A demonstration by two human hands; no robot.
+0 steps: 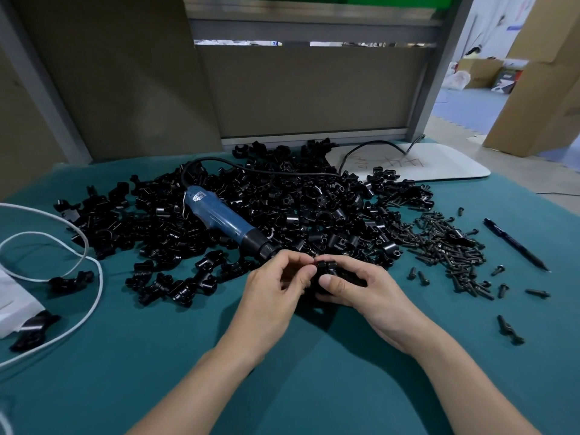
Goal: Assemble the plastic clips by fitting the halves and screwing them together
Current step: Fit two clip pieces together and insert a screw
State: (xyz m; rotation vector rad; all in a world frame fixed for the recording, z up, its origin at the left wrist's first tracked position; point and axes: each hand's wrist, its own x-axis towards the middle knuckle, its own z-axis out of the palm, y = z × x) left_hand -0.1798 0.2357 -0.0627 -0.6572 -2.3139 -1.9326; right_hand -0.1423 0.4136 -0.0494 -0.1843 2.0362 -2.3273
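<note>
Both hands meet just above the teal table mat, near its middle. My right hand [354,288] grips a black plastic clip [326,269], thumb pressed on its near face. My left hand [276,282] has its fingertips pinched against the clip's left side; what they hold is too small to make out. Behind the hands spreads a big heap of black clip halves [282,202]. A blue electric screwdriver [226,219] lies on the heap, tip pointing toward my left hand. A pile of black screws [452,249] lies to the right.
A black pen [514,244] lies at the right. A white cord [78,246] loops over the left side beside a white bag [15,296]. A few finished clips [175,285] lie left of my hands. A white board [439,161] sits at the back right.
</note>
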